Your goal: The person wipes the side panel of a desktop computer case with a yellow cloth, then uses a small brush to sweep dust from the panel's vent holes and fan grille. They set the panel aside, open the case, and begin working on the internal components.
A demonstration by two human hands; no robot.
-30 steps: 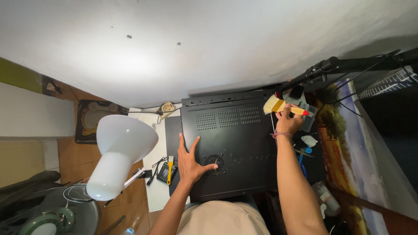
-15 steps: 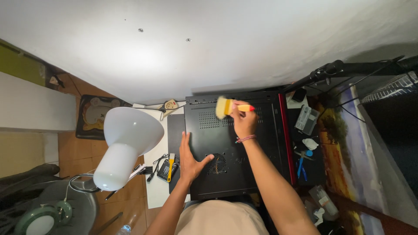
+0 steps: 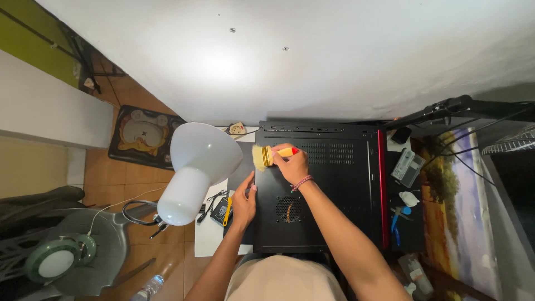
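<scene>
Head view shows your right hand (image 3: 291,165), gripping the yellow brush (image 3: 266,156), has swept across to the black computer case's (image 3: 329,189) left edge, while your left hand (image 3: 244,205) stays spread, steadying it.

A single head-worn camera looks steeply down from above the person's own head, facing the white wall beyond the table (image 3: 214,237). It sits well above the black computer case (image 3: 334,189), with floor showing past the table's left edge.
</scene>
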